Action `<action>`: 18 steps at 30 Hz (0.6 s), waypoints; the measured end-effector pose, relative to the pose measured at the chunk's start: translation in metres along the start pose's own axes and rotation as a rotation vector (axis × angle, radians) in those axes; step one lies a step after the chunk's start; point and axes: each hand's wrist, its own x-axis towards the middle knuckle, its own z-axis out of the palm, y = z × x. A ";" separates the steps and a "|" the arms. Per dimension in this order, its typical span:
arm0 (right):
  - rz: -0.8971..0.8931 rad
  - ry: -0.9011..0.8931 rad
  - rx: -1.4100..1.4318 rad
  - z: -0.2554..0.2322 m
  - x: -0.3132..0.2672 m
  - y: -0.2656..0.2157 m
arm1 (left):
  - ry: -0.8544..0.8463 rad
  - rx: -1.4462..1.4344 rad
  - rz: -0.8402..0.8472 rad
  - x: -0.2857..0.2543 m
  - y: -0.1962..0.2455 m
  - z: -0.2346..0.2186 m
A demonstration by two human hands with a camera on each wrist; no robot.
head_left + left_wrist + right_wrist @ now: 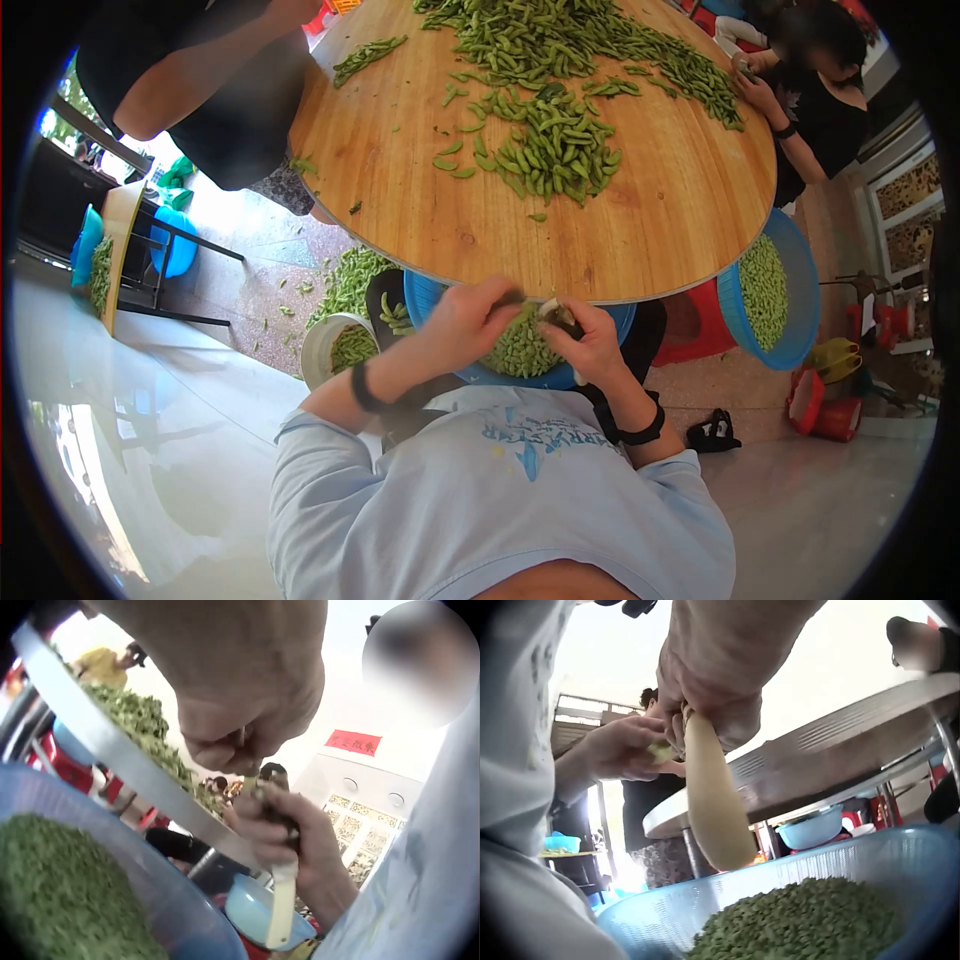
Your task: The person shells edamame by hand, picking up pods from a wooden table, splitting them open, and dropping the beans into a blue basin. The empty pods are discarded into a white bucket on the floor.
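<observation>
My left hand (455,325) is over the blue basket (425,292), its fingertips pinching a green bean pod (660,752). Beside it, my right hand (590,345) grips a tool by a thick cream-coloured handle (712,795). That handle (282,911) sticks out below the curled fingers in the left wrist view; the tool's working end is hidden in the hand. The two hands are close together near the table's edge. Shelled green beans (520,350) are heaped in the basket beneath them.
The round wooden table (400,210) bears piled pods (555,150). A second blue basin (812,300) of beans stands at right, a white bucket (318,350) at left. Pods (350,280) lie on the floor. Other people (830,110) sit around the table.
</observation>
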 end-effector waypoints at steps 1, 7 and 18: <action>-0.168 -0.071 -0.213 -0.006 0.002 0.002 | -0.154 0.261 -0.011 -0.005 -0.001 -0.020; -0.327 -0.121 -0.393 0.000 -0.002 -0.005 | -0.306 0.734 -0.019 0.012 -0.016 -0.099; 0.002 -0.095 0.019 0.004 -0.003 0.006 | 0.194 0.587 0.048 0.124 -0.108 -0.061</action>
